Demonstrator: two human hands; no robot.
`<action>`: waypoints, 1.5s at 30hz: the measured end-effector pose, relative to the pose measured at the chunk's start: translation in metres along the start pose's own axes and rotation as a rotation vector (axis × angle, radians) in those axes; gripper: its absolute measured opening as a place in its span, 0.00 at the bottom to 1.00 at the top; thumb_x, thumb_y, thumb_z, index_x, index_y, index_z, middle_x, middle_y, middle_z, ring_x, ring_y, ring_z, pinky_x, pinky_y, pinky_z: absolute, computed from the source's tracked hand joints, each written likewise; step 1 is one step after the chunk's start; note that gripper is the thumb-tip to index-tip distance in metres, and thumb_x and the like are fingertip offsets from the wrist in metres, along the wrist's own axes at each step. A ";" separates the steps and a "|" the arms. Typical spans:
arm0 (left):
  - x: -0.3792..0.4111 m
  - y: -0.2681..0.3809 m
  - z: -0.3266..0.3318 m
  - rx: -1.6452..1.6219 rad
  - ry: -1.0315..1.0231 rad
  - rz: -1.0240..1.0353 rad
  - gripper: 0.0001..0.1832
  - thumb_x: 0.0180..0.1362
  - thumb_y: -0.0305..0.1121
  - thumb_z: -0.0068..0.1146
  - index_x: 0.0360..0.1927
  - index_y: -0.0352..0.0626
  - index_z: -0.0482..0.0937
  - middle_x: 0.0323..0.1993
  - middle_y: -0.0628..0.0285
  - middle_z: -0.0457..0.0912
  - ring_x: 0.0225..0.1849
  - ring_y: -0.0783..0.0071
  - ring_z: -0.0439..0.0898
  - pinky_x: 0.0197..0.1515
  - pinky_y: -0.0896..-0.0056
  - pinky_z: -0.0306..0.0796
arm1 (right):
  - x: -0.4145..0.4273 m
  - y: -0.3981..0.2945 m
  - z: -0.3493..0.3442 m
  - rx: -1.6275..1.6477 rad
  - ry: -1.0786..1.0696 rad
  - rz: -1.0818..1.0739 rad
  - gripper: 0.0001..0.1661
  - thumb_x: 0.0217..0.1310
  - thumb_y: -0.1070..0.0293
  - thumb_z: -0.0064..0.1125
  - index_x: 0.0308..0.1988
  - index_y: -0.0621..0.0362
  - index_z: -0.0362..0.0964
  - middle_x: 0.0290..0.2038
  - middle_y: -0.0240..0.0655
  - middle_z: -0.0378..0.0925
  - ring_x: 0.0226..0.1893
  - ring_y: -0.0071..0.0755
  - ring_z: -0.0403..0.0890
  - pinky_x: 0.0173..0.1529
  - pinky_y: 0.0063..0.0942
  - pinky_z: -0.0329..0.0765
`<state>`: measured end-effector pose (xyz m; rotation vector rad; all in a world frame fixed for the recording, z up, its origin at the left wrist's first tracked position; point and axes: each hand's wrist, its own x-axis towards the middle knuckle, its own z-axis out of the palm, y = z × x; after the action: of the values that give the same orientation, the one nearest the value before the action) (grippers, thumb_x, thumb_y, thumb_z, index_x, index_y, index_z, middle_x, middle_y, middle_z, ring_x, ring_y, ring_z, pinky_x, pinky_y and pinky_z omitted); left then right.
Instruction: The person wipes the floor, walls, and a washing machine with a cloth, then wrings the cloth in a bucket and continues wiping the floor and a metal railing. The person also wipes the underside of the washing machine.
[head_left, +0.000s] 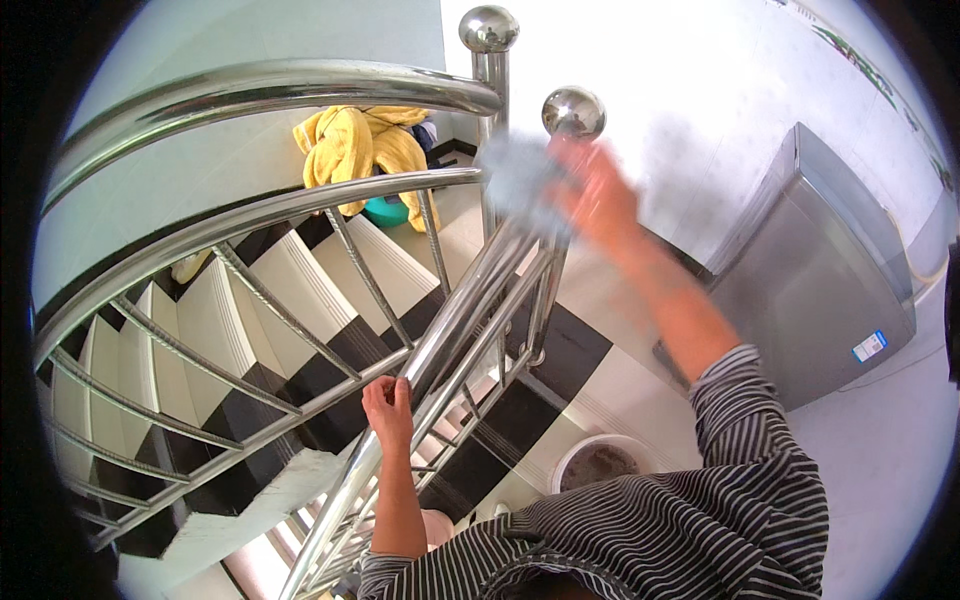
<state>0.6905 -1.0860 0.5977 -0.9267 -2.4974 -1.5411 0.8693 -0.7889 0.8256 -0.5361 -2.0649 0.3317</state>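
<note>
My right hand (596, 191) is blurred by motion and holds a pale grey-blue cloth (517, 176). The cloth lies across the upper end of the polished steel handrail (450, 322), just below a steel ball finial (574, 112); blur hides its exact contact. Lower down that rail is my left hand (388, 420), its fingers curled and thumb drawn in. A dark patch shows between those fingers, and I cannot tell whether it is an object or shadow. Whether this hand grips the rail or only rests at it is also unclear.
A curved steel balustrade (262, 217) borders black-and-white stairs (300, 277) on the left. Yellow cloth (360, 150) lies over a green container (386, 212) behind it. Near my body stands a bucket of murky water (600, 465). A grey appliance (832, 277) stands at the right wall.
</note>
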 end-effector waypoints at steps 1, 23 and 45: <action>-0.001 0.000 -0.001 0.003 0.034 -0.011 0.10 0.52 0.37 0.56 0.29 0.41 0.74 0.29 0.58 0.73 0.35 0.61 0.70 0.40 0.64 0.64 | 0.039 -0.001 -0.030 -0.300 0.020 0.033 0.30 0.51 0.47 0.56 0.55 0.35 0.64 0.48 0.34 0.66 0.50 0.39 0.69 0.47 0.39 0.72; 0.008 0.021 0.029 0.406 0.322 0.233 0.07 0.47 0.31 0.49 0.31 0.46 0.76 0.25 0.61 0.76 0.30 0.59 0.74 0.34 0.60 0.68 | -0.148 0.116 0.140 -0.290 0.104 0.228 0.31 0.41 0.65 0.64 0.50 0.47 0.66 0.46 0.45 0.64 0.46 0.51 0.69 0.46 0.41 0.71; -0.258 -0.167 -0.107 -0.041 0.468 -0.570 0.19 0.47 0.21 0.56 0.45 0.40 0.71 0.41 0.54 0.74 0.46 0.60 0.74 0.48 0.66 0.69 | -0.352 -0.101 0.299 -0.316 -0.986 -0.256 0.18 0.41 0.54 0.61 0.35 0.49 0.76 0.35 0.42 0.77 0.40 0.44 0.77 0.44 0.43 0.73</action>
<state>0.7881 -1.3455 0.4272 0.1771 -2.4764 -1.6873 0.7507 -1.0585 0.4550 -0.2943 -3.1392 0.1101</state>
